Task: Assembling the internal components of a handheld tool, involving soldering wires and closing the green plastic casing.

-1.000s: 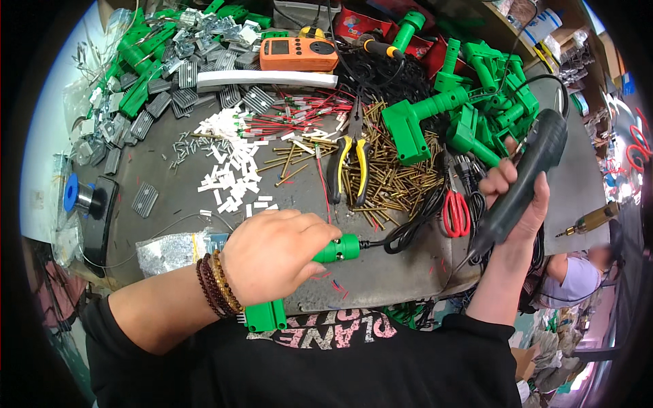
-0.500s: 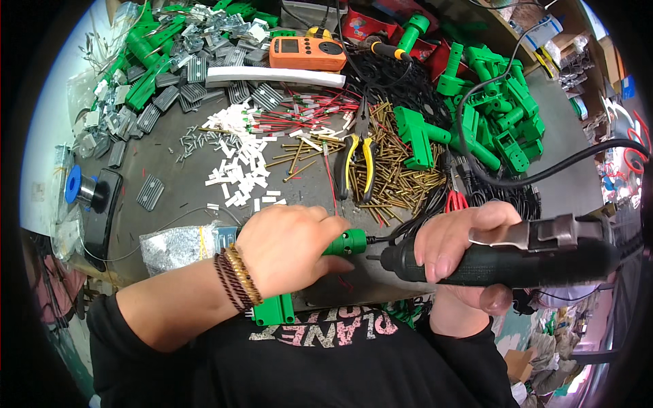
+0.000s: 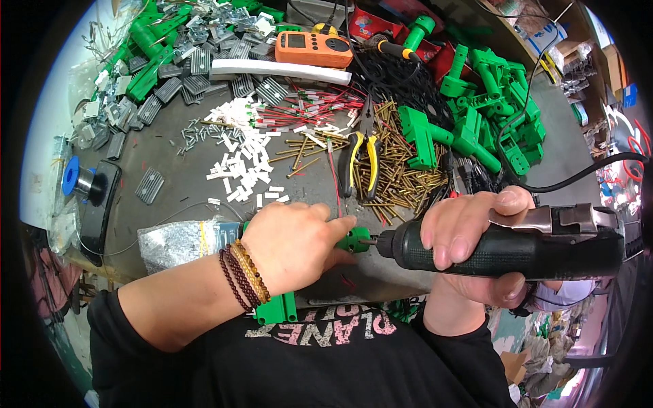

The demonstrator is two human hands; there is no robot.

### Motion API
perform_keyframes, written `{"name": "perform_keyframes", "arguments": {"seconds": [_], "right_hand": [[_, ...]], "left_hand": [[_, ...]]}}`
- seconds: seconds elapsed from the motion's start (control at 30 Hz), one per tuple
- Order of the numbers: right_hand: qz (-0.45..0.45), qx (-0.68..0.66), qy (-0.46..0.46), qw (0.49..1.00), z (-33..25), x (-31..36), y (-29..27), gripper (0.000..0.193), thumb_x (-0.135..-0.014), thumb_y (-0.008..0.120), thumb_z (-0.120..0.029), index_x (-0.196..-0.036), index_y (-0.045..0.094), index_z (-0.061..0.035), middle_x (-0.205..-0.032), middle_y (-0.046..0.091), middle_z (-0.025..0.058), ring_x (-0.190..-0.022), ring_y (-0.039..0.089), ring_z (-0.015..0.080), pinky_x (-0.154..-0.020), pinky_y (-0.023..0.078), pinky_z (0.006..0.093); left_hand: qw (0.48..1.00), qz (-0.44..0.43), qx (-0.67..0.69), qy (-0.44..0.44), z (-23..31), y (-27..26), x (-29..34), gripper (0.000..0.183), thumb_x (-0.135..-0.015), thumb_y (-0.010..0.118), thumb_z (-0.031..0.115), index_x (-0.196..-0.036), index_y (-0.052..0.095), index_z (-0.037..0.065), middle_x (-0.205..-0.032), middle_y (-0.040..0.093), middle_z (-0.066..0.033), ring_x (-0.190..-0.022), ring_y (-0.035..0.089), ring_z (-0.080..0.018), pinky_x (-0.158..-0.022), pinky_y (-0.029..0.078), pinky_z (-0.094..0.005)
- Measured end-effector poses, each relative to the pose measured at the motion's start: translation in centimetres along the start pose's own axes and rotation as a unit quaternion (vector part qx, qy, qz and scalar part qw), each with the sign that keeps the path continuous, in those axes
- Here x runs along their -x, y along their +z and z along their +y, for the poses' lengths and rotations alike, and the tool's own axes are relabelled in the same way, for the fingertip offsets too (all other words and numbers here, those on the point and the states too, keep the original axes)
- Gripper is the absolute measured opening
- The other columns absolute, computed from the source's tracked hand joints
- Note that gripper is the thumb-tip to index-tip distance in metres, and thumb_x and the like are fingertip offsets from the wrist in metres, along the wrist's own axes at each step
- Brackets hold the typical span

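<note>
My left hand (image 3: 292, 241) is closed around a green plastic housing (image 3: 354, 240), whose round end sticks out past the fingers. Another green part of it shows below my wrist, by my shirt; the middle is hidden under the hand. A black electric screwdriver (image 3: 503, 248) with a metal hanging clip lies level in my right hand (image 3: 469, 238), fingers wrapped round its body. Its bit points left and meets the round end of the housing. Beyond my hands lie yellow-black pliers (image 3: 363, 163) on a heap of long brass-coloured screws (image 3: 401, 177).
Small white pieces (image 3: 245, 170) are scattered mid-table, beside red wires (image 3: 306, 112). Grey heat sinks (image 3: 201, 61) and an orange meter (image 3: 313, 49) lie at the back. Green housings (image 3: 490, 109) pile up at right, below a black cable (image 3: 578, 173). A solder spool (image 3: 80, 180) stands left.
The screwdriver has shifted slightly left, and its bit now reaches the housing's end. The black cord seen at that end before no longer shows there. My left hand has moved slightly.
</note>
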State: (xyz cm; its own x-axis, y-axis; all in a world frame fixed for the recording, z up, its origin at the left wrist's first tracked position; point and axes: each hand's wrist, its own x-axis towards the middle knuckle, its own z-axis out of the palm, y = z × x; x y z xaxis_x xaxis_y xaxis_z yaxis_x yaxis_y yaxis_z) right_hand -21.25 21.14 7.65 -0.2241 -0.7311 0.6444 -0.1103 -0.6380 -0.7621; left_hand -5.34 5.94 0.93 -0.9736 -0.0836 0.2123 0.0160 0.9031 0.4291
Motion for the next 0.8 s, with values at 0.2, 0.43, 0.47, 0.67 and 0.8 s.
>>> {"name": "perform_keyframes", "arguments": {"seconds": [0.2,0.43,0.47,0.67,0.8], "right_hand": [[-0.027,-0.017,0.014,0.999,0.6,0.0,0.4,0.079,-0.084,0.077,-0.051,-0.137,0.039,-0.0054,-0.084,0.065,0.0053,-0.065,0.063,0.0175,-0.063,0.051,0.0343],[-0.001,-0.028,0.011,1.000,0.9,0.1,0.6,0.073,-0.086,0.076,-0.048,-0.134,0.040,-0.0070,-0.084,0.065,0.0053,-0.065,0.063,0.0164,-0.063,0.051,0.0330],[-0.001,-0.029,0.012,1.000,0.7,0.1,0.3,0.073,-0.086,0.076,-0.048,-0.134,0.040,-0.0070,-0.084,0.065,0.0053,-0.065,0.063,0.0164,-0.063,0.051,0.0330],[-0.038,-0.033,0.017,0.999,0.6,0.2,-0.2,0.071,-0.087,0.075,-0.047,-0.135,0.040,-0.0078,-0.090,0.065,0.0054,-0.069,0.064,0.0159,-0.065,0.050,0.0317],[-0.011,-0.037,0.034,0.999,0.6,0.1,0.3,0.073,-0.086,0.076,-0.046,-0.135,0.040,-0.0074,-0.088,0.065,0.0061,-0.067,0.063,0.0165,-0.065,0.051,0.0327]], "left_hand": [[0.999,-0.019,0.026,-0.004,-0.1,-0.4,-0.1,0.043,-0.083,0.073,0.033,-0.120,0.068,0.012,-0.080,0.062,-0.0099,-0.076,0.066,-0.0308,-0.067,0.053,-0.0415],[0.999,-0.022,0.038,-0.017,0.0,-0.5,-0.1,0.040,-0.084,0.071,0.034,-0.119,0.069,0.015,-0.079,0.061,-0.0106,-0.076,0.066,-0.0313,-0.066,0.053,-0.0425],[0.999,-0.029,0.035,-0.020,0.0,-0.7,-0.2,0.040,-0.084,0.071,0.035,-0.119,0.070,0.015,-0.078,0.061,-0.0106,-0.075,0.066,-0.0313,-0.066,0.053,-0.0426],[0.999,-0.033,0.028,-0.025,0.1,-0.7,-0.2,0.039,-0.085,0.070,0.036,-0.119,0.070,0.016,-0.078,0.062,-0.0102,-0.075,0.066,-0.0312,-0.066,0.053,-0.0423],[0.999,-0.031,0.029,-0.023,0.0,-0.6,-0.1,0.041,-0.084,0.071,0.034,-0.121,0.069,0.016,-0.079,0.062,-0.0098,-0.076,0.066,-0.0307,-0.067,0.053,-0.0417]]}}
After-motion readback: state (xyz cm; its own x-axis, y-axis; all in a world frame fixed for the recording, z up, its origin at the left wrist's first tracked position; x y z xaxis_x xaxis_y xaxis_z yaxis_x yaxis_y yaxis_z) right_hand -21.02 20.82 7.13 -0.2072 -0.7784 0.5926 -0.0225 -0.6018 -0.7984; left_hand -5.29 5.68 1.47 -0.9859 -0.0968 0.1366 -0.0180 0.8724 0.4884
